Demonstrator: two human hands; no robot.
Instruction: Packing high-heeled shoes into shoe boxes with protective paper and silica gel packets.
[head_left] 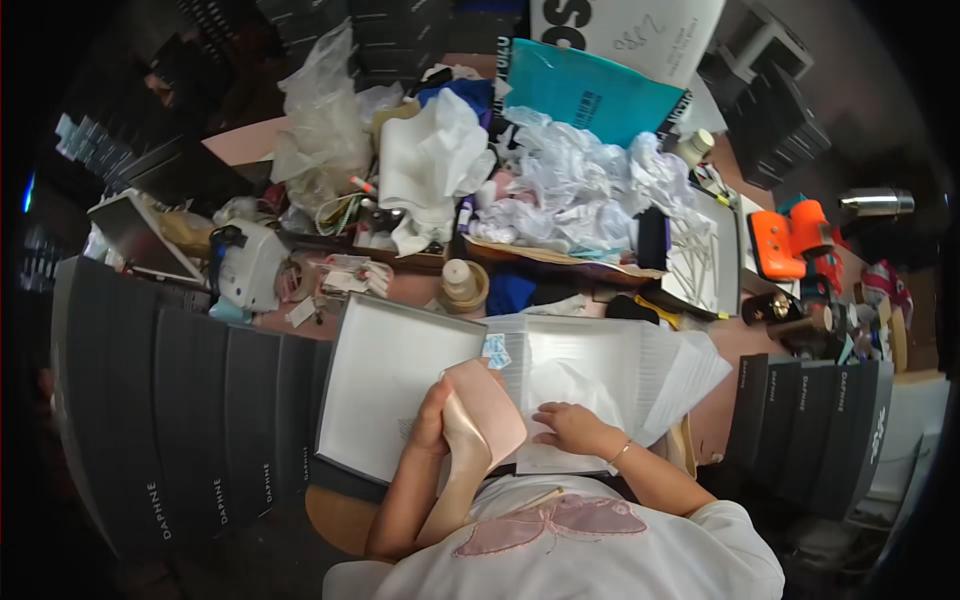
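Got a glossy pale pink and champagne shoe in the left hand, with fingers wrapped round its side, up over the inner edge of a shallow, dark-rimmed white cardboard tray. Over on the right, spread fingers on the right hand, just above or on some thin white tissue paper in a white cardboard box. Can't tell whether actually touching. Looks like sorting the paper one-handed while parking the shoe in the other. To do it well, grip the shoe lightly so as not to mark that shiny finish. Smooth the tissue outward with flat fingers, no yanking. Mind the pleated translucent white paper, easy to crumple, and the thin gold bracelet, a possible snag.
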